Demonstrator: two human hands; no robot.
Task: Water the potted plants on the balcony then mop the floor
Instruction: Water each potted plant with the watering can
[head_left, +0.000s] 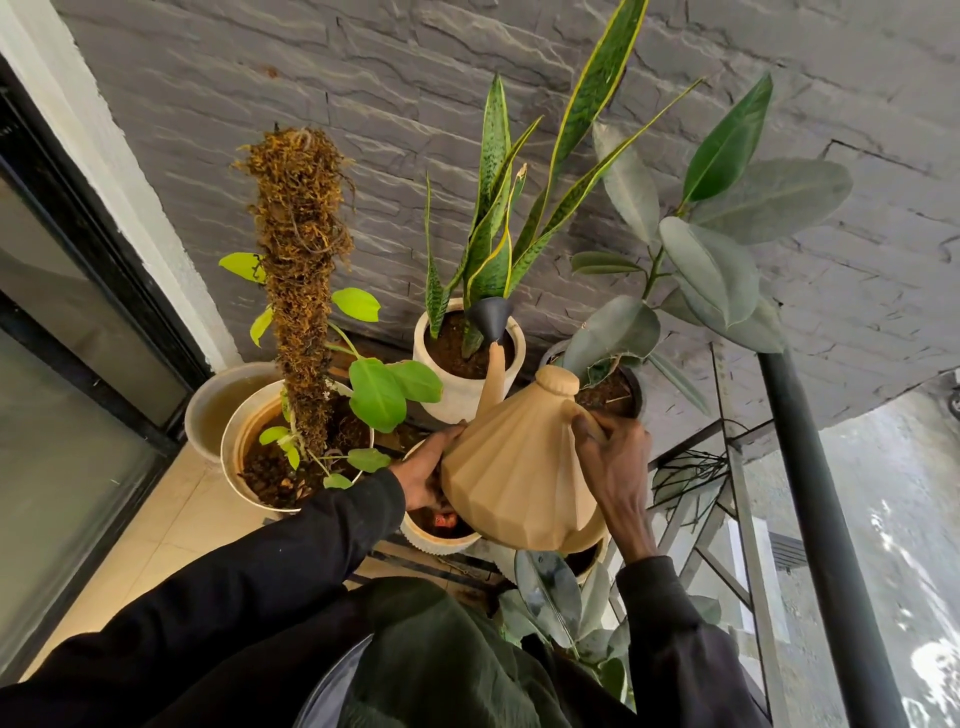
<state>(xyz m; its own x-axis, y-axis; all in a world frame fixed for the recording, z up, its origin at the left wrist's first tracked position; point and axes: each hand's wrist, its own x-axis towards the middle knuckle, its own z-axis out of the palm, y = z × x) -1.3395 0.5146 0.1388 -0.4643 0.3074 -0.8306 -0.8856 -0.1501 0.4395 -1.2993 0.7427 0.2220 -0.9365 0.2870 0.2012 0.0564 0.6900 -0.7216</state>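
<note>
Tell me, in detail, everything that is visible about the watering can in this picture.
The watering can is tan, seemingly plastic, with a ridged cone-shaped body and a round cap on top. Its thin spout ends in a dark grey funnel head above the white pot. It is tipped toward that pot. The left hand holds its side; the right hand grips its other side.

A grey stone-clad wall (415, 78) fills the far side. A black-framed glass door (62, 415) stands left. A black railing post (813, 493) rises right, beside a metal rack (748, 519).
</note>
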